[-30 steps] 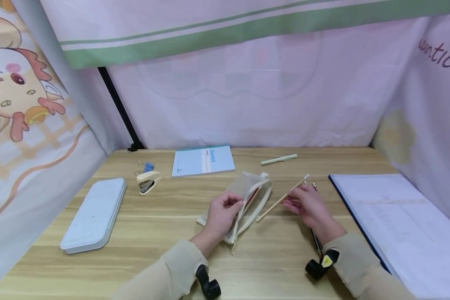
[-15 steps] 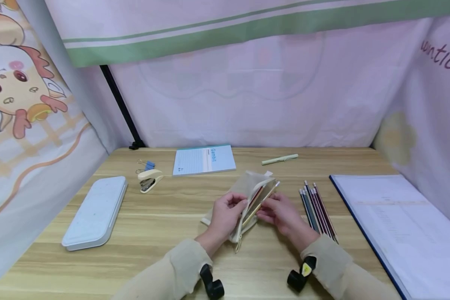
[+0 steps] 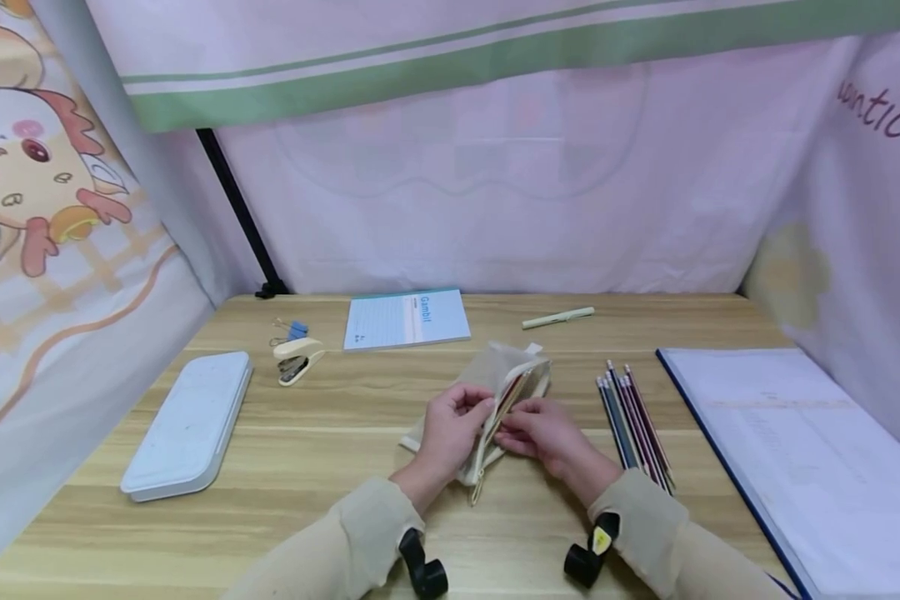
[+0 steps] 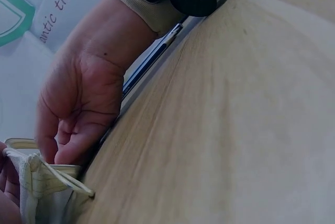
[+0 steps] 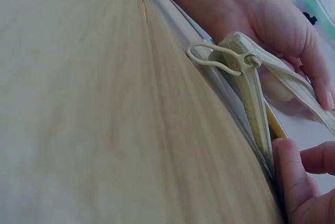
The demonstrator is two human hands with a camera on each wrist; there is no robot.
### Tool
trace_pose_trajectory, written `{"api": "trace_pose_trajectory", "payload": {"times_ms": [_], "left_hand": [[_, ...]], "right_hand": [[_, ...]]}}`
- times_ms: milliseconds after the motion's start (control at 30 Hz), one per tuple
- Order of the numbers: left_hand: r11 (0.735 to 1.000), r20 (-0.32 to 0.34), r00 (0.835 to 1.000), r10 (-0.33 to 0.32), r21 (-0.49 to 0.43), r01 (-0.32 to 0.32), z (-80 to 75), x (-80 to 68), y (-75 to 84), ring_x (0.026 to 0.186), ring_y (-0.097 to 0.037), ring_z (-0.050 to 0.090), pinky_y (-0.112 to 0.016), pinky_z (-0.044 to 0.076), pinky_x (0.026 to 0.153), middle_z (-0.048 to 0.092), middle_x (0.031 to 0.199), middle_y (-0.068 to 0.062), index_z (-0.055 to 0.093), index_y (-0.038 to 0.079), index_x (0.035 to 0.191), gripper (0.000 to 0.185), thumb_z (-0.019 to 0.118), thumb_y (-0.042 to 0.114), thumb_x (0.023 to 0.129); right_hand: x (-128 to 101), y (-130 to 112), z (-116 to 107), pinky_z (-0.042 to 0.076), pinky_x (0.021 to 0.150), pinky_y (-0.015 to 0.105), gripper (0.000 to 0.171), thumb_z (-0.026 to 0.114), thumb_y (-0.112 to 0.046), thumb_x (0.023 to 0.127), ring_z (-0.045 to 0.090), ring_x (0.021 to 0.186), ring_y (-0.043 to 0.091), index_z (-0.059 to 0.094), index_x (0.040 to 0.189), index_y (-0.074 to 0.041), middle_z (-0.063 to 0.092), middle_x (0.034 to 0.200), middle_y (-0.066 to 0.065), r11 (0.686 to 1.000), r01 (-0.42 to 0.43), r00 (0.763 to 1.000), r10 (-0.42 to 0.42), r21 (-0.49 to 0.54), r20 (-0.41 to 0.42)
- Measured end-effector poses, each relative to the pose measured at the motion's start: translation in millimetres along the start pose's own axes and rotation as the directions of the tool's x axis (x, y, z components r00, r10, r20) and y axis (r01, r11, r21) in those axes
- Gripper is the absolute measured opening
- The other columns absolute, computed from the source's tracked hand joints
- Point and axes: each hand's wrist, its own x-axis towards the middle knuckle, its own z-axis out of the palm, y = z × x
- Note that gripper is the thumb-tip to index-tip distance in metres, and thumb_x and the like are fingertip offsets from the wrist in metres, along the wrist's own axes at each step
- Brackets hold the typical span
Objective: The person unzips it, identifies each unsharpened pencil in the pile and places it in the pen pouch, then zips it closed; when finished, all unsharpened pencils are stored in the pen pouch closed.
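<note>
In the head view, a pale mesh zip pouch (image 3: 487, 358) lies mid-table with its mouth spread. My left hand (image 3: 453, 425) pinches the near-left edge of that mouth between thumb and fingers. Along the opening lies a light wooden pencil (image 3: 512, 393), and a reddish one shows inside. My right hand (image 3: 547, 437) has its fingertips on the wooden pencil, at the right rim of the mouth. The right wrist view shows the zip's looped pull (image 5: 214, 59) and a yellow strip of pencil (image 5: 275, 122) beside the right fingers. The fingertips are partly hidden by the pouch.
Several dark pencils (image 3: 633, 429) lie right of my right hand. Further right is a clipboard with paper (image 3: 802, 467). A white case (image 3: 187, 425), cream stapler (image 3: 297, 358) and blue binder clip (image 3: 297, 331) are at left. Behind lie a notebook (image 3: 407, 320) and green pen (image 3: 558, 317).
My right hand has moved left with the wooden pencil from beside the pouch into its mouth, uncovering the dark pencils. My left hand has kept its pinch on the pouch.
</note>
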Motion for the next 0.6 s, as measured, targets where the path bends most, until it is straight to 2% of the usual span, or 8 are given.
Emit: {"api": "trace_pose_trajectory", "payload": {"times_ms": [167,267,333,500,600], "left_hand": [[1.0,0.003,1.0,0.009,0.0,-0.009,-1.6,1.1,-1.3,0.063,-0.005,0.051,-0.015,0.043,0.054,0.06,0.076,-0.002,0.063,-0.007,0.092,0.014,0.065,0.002,0.082],[1.0,-0.003,1.0,0.011,0.003,-0.01,-2.4,1.2,-2.2,0.063,-0.005,0.051,-0.015,0.043,0.053,0.06,0.076,-0.001,0.064,-0.007,0.092,0.014,0.065,0.002,0.082],[1.0,-0.009,1.0,0.009,0.006,-0.009,-2.7,1.1,-2.0,0.063,-0.005,0.051,-0.015,0.043,0.053,0.06,0.076,0.0,0.064,-0.007,0.092,0.013,0.065,0.002,0.081],[1.0,-0.014,1.0,-0.002,0.002,0.002,-2.3,0.7,-0.2,0.063,-0.006,0.05,-0.015,0.041,0.054,0.059,0.075,0.0,0.064,-0.007,0.092,0.014,0.066,0.001,0.081],[1.0,-0.015,1.0,0.002,0.002,-0.002,-1.7,0.6,0.7,0.063,-0.006,0.049,-0.015,0.041,0.054,0.059,0.075,0.0,0.064,-0.007,0.092,0.014,0.066,0.001,0.081]], "right_hand": [[-3,-7,-7,0.054,0.066,0.021,0.013,0.05,0.003,0.088,0.063,0.067,0.012,0.046,0.099,0.007,0.059,0.077,0.008,1.0,0.022,1.0,-0.022,-0.007,-0.003],[-8,-16,-22,0.054,0.066,0.021,0.02,0.05,0.002,0.089,0.063,0.068,0.011,0.044,0.106,0.01,0.06,0.08,0.008,0.998,0.039,0.999,-0.037,-0.057,0.026],[-12,-22,-35,0.054,0.068,0.022,0.025,0.05,0.001,0.089,0.063,0.07,0.011,0.042,0.11,0.013,0.06,0.083,0.009,0.991,0.065,0.995,-0.057,-0.118,0.076],[-25,-33,-72,0.054,0.073,0.025,0.035,0.053,-0.001,0.088,0.064,0.075,0.012,0.038,0.115,0.016,0.059,0.087,0.009,0.949,0.15,0.983,-0.113,-0.279,0.144],[-30,-39,-94,0.054,0.072,0.026,0.038,0.054,-0.004,0.089,0.063,0.076,0.012,0.038,0.117,0.016,0.059,0.088,0.008,0.915,0.174,0.983,-0.138,-0.363,0.124]]}}
